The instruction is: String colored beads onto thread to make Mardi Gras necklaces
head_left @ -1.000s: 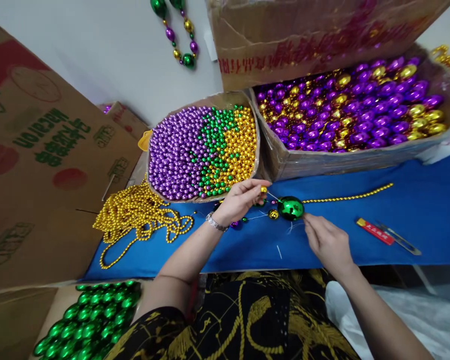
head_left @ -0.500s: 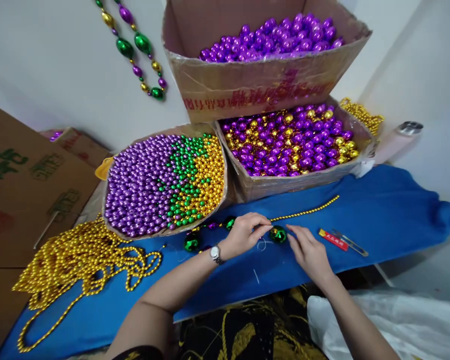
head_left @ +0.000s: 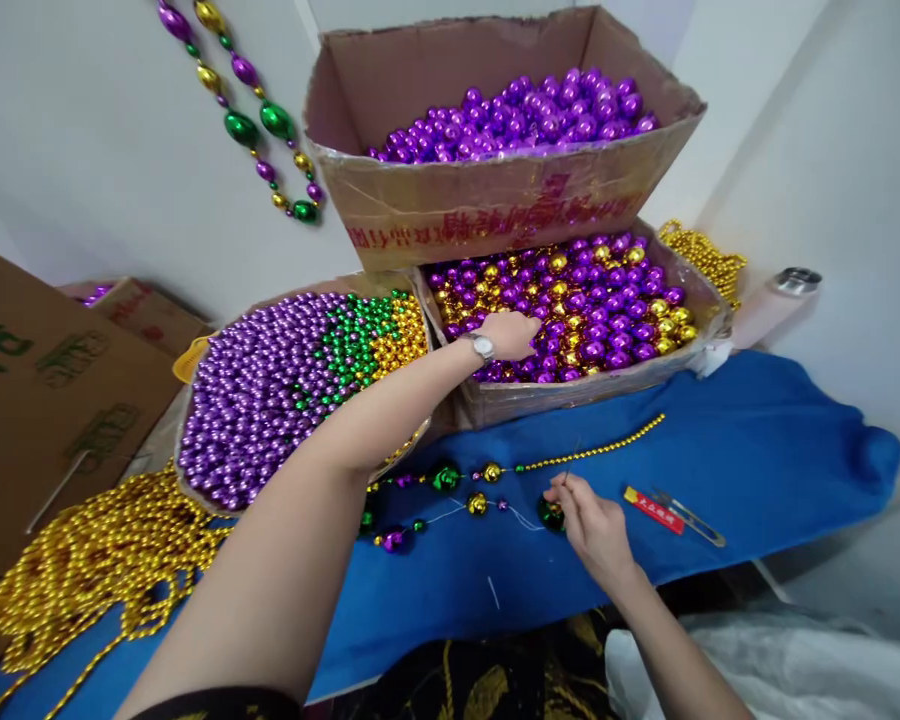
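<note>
My left hand (head_left: 511, 335), with a watch at the wrist, reaches into the cardboard box of large purple and gold beads (head_left: 690, 290); its fingers curl down among the beads and what they hold is hidden. My right hand (head_left: 591, 525) rests on the blue cloth (head_left: 780, 450), fingers pinched on a thin needle and thread beside a large green bead (head_left: 549, 513). A partly strung strand with green, gold and purple beads (head_left: 450, 490) lies between my arms, joined to a thin gold bead chain (head_left: 600, 449).
A round box of small purple, green and gold beads (head_left: 300, 370) sits at the left. A box of purple beads (head_left: 510, 190) is stacked above. A gold chain pile (head_left: 82, 560), a red utility knife (head_left: 654, 508), clippers (head_left: 691, 517), and a finished necklace (head_left: 255, 120) on the wall.
My left hand has left the strand on the cloth and reached up into the box of purple and gold beads. My right hand stays at the green bead. The camera tilted up.
</note>
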Available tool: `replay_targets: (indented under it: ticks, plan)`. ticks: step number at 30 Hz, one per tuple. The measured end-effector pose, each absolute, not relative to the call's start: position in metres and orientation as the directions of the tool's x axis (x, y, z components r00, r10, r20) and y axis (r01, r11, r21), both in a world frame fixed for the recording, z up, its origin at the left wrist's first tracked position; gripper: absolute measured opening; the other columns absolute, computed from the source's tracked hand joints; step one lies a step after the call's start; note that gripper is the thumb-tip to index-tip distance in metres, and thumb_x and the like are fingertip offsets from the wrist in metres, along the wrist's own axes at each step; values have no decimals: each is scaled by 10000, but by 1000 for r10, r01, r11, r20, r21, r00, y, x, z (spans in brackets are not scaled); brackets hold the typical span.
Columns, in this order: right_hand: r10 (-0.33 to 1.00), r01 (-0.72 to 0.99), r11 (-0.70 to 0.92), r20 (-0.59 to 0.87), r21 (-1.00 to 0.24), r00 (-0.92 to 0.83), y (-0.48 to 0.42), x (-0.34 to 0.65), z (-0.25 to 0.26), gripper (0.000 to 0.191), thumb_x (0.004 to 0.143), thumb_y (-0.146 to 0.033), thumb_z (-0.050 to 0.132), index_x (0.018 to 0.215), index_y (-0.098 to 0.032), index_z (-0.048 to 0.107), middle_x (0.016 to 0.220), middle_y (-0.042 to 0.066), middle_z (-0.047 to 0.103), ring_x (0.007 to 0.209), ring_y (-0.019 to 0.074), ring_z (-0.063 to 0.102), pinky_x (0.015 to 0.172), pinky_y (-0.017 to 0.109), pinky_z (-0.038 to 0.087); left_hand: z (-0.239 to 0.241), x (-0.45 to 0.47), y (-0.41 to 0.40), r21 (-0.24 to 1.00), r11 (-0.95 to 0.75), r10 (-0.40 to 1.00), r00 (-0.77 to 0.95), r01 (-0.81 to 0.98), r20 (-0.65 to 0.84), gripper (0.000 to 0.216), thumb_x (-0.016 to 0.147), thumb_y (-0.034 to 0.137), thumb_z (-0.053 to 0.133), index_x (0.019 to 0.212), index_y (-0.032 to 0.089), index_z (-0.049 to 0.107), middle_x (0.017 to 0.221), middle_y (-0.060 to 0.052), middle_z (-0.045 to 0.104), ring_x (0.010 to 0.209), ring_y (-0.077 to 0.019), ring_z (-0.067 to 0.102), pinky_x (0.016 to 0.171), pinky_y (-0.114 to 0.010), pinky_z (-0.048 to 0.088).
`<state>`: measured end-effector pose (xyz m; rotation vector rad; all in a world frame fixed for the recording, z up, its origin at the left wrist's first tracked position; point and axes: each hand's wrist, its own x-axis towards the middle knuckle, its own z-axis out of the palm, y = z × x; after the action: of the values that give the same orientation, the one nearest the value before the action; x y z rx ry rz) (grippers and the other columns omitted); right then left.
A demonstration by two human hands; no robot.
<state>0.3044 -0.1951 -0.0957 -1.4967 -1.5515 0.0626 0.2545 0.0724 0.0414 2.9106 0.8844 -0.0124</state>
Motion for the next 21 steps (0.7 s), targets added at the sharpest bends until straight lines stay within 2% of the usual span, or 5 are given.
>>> replay_targets:
  ticks: [7, 10, 13, 17, 21]
  plan:
    - [828, 763, 184, 516, -620, 220, -194, 301, -82, 212, 973, -202, 412, 1089, -201, 589, 911, 42, 745, 720, 140, 721, 635, 216, 572, 37, 270, 78, 155, -834, 525, 848, 529, -69, 402, 731, 115, 668, 1129, 97, 616, 1003, -168, 658, 960, -304, 622, 816, -414, 486]
    - [831, 753, 170, 503, -636, 236, -195, 299, -76, 200, 972, -204, 427, 1083, -198, 593, 956, 44, 746, 777, 141, 725, 685, 214, 573, 47, 242, 58, 632, -682, 581, 797, 368, 163, 335, 800, 201, 646, 1118, 113, 591, 975, -124, 654, 909, -227, 629, 832, -384, 508]
    - [817, 745, 195, 526, -638, 236, -194, 296, -72, 182, 963, -194, 452, 1044, -203, 615, 925, 34, 748, 721, 130, 717, 698, 210, 571, 50, 201, 24, 978, -208, 689, 705, -28, 167, 267, 863, 253, 591, 1112, 162, 557, 1001, -77, 647, 851, -148, 635, 828, -351, 541]
    - [776, 769, 263, 601, -582, 189, -190, 290, -67, 200, 942, -164, 480, 1067, -196, 632, 962, 46, 750, 818, 145, 725, 785, 227, 574, 41, 160, -18, 910, 277, 776, 631, -308, -23, 197, 846, 197, 610, 1037, 161, 576, 909, -32, 643, 785, -108, 639, 887, -373, 554]
    - [757, 801, 303, 641, -516, 127, -187, 285, -65, 207, 934, -147, 489, 1069, -183, 642, 952, 46, 755, 832, 144, 728, 784, 224, 581, 34, 144, -38, 801, 397, 826, 554, -447, -101, 197, 814, 162, 655, 1005, 145, 609, 846, -11, 641, 746, -90, 629, 913, -364, 549]
